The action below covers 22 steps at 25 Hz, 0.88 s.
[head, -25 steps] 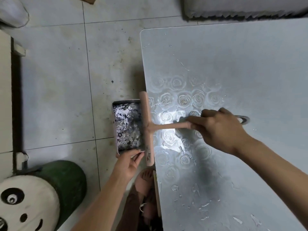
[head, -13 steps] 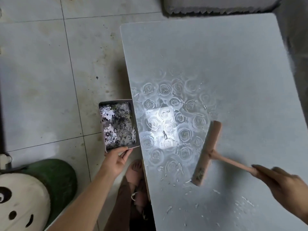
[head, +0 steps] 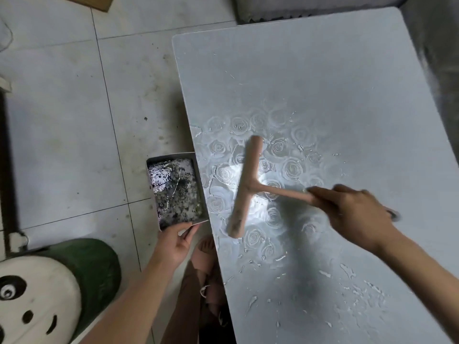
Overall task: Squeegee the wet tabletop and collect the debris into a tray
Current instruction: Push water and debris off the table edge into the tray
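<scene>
My right hand (head: 357,214) grips the handle of a pink squeegee (head: 246,187). Its blade lies on the wet grey tabletop (head: 323,95), a short way in from the table's left edge. My left hand (head: 173,242) holds the near end of a shallow grey tray (head: 152,162) just beyond that left edge, level with the blade. The tray holds dark water and speckled debris. Water drops and pale bits of debris (head: 360,291) lie scattered on the near part of the table.
A green stool with a panda face (head: 44,289) stands on the tiled floor at lower left. My foot in a sandal (head: 206,247) is beside the table's left edge. A grey object (head: 285,8) lies past the far end of the table.
The squeegee, which half a second ago sat further right and nearer me, has swept left across the table toward the tray. My left hand keeps the tray at the edge.
</scene>
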Tool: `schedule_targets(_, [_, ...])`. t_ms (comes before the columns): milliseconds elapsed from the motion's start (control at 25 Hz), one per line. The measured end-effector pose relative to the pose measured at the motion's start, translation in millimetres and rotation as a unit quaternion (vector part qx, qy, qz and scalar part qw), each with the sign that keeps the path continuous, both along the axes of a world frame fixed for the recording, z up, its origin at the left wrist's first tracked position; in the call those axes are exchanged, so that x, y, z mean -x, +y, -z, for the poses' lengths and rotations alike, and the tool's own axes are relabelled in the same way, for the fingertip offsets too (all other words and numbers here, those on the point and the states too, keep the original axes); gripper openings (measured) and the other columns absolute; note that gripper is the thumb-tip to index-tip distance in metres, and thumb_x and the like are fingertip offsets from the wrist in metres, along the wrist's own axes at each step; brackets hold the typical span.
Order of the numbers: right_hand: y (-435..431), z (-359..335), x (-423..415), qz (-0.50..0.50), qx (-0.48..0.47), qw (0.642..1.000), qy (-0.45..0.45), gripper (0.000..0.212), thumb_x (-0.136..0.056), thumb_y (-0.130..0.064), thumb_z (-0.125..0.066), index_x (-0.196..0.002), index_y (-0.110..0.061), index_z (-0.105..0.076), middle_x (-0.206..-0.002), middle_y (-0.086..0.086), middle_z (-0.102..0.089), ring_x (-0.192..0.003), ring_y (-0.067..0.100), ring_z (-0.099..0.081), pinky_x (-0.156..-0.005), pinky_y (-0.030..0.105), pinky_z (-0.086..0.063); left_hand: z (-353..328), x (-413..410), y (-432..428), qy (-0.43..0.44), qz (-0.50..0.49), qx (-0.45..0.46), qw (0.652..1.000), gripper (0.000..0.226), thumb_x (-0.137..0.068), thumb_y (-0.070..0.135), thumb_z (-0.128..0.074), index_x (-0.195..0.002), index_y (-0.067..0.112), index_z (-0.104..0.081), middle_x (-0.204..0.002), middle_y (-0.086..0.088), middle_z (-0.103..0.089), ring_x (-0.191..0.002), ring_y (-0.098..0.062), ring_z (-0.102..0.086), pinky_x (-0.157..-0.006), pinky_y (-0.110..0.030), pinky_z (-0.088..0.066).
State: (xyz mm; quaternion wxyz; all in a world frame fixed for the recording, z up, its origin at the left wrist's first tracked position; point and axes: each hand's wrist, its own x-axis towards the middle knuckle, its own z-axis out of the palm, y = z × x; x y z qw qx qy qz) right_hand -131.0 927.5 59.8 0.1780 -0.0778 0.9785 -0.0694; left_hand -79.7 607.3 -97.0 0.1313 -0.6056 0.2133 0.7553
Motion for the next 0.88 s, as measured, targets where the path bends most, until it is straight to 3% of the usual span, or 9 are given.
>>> schedule_targets(120, [18, -7, -8, 0.025, -0.061, 0.997, -0.045, 0.026, -0.093, -0.036, -0.053, -0.116, -0.035, -0.065, -0.073, -0.001, -0.058, -0.071, 0.031, -0.064, -0.064, 0.034, -0.038, -2, 1, 0, -0.009, 0.005, -0.001, 1.000, 0.022, -0.086, -0.017, -0.043, -0.089, 0.000, -0.056, -0.093, -0.018, -0.063, -0.096, -0.035, -0.060, -0.067, -0.033, -0.060])
schedule_targets(280, [-52, 34, 9, -0.011, -0.001, 0.998, -0.065, 0.034, -0.097, -0.039, -0.039, -0.129, -0.038, -0.051, -0.094, 0.001, -0.061, -0.090, 0.025, -0.062, -0.080, 0.033, -0.039, -1, 3, 1, -0.018, 0.027, 0.011, 0.999, 0.022, -0.082, -0.018, -0.045, -0.082, 0.000, -0.057, -0.081, -0.015, -0.067, -0.088, -0.030, -0.061, -0.059, -0.029, -0.059])
schedule_targets(400, [-59, 38, 16, -0.002, 0.020, 1.000, -0.018, 0.033, -0.097, -0.039, -0.042, -0.127, -0.036, -0.054, -0.090, 0.002, -0.062, -0.084, 0.029, -0.062, -0.077, 0.034, -0.039, 0, 8, -2, -0.005, 0.041, 0.021, 0.999, 0.020, -0.079, -0.017, -0.047, -0.085, -0.003, -0.059, -0.084, -0.016, -0.070, -0.084, -0.030, -0.066, -0.063, -0.027, -0.057])
schedule_targets(520, [16, 14, 1, 0.106, 0.025, 0.993, -0.045, 0.030, -0.096, -0.037, -0.049, -0.124, -0.041, -0.055, -0.085, 0.003, -0.062, -0.081, 0.033, -0.063, -0.069, 0.038, -0.046, 3, 23, -8, 0.004, 0.017, 0.018, 1.000, 0.028, -0.087, -0.015, -0.043, -0.108, -0.001, -0.055, -0.118, -0.019, -0.060, -0.113, -0.038, -0.057, -0.066, -0.033, -0.057])
schedule_targets(640, [106, -21, -21, 0.203, -0.056, 0.974, -0.083, 0.029, -0.091, -0.051, -0.044, -0.115, -0.044, -0.059, -0.080, 0.001, -0.063, -0.078, 0.030, -0.063, -0.067, 0.039, -0.049, -3, 42, -8, 0.002, 0.028, 0.016, 0.999, 0.026, -0.089, -0.015, -0.041, -0.101, 0.002, -0.057, -0.133, -0.018, -0.053, -0.126, -0.039, -0.048, -0.088, -0.039, -0.054])
schedule_targets(720, [147, -31, -28, 0.247, -0.083, 0.961, -0.095, 0.037, -0.087, -0.056, -0.041, -0.112, -0.040, -0.062, -0.075, 0.001, -0.062, -0.075, 0.030, -0.062, -0.070, 0.041, -0.051, -4, 52, -11, 0.002, 0.033, 0.016, 0.999, 0.023, -0.090, -0.013, -0.041, -0.094, 0.002, -0.056, -0.137, -0.018, -0.050, -0.129, -0.038, -0.046, -0.107, -0.040, -0.041])
schedule_targets(880, [141, -4, 4, 0.210, -0.070, 0.966, -0.129, 0.031, -0.095, -0.034, -0.050, -0.124, -0.031, -0.061, -0.084, 0.005, -0.065, -0.085, 0.032, -0.063, -0.073, 0.038, -0.048, 2, 71, -17, -0.003, 0.026, 0.004, 1.000, 0.020, -0.091, -0.011, -0.042, -0.098, 0.001, -0.056, -0.135, -0.019, -0.051, -0.129, -0.037, -0.046, -0.108, -0.038, -0.039])
